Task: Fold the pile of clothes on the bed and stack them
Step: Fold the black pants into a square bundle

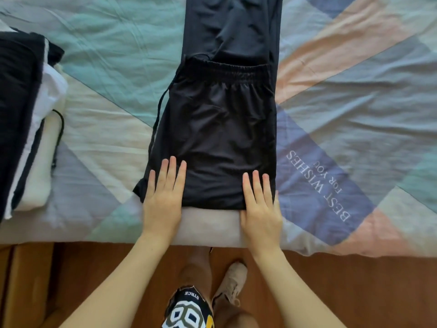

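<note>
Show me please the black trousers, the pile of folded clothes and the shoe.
black trousers (220,129): head view, front panel below the waistband.
pile of folded clothes (19,114): head view, black top piece.
shoe (233,284): head view, its upper.

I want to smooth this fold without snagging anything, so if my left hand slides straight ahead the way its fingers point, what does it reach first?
The left hand already lies flat on the black trousers; going straight on, it would likely cross plain fabric and meet the elastic waistband first.
</note>
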